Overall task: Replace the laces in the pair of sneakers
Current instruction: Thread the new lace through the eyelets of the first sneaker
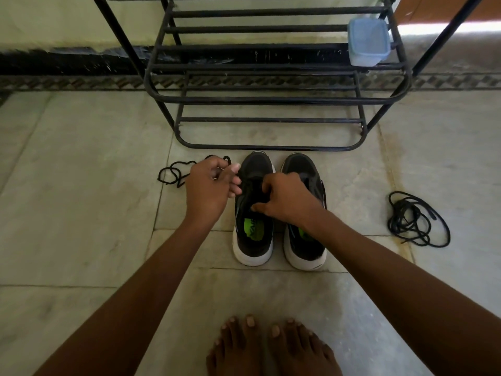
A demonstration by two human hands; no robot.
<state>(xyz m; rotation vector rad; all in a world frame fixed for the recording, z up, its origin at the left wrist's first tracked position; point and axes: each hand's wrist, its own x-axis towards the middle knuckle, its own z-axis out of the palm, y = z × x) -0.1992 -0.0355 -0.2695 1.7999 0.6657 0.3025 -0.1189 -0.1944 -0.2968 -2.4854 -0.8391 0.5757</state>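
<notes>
Two black sneakers with white soles stand side by side on the floor, toes pointing away from me: the left sneaker (253,240) and the right sneaker (307,248). My left hand (210,187) pinches a black lace (173,172) just left of the left sneaker; the lace trails in loops on the floor. My right hand (287,198) grips the tongue area of the left sneaker with curled fingers. A second black lace (414,221) lies in a loose heap on the floor to the right.
A black metal shoe rack (271,104) stands right behind the sneakers, with a pale blue plastic box (368,42) on an upper shelf. My bare feet (271,348) are at the bottom of the view. The floor is grey stone tile.
</notes>
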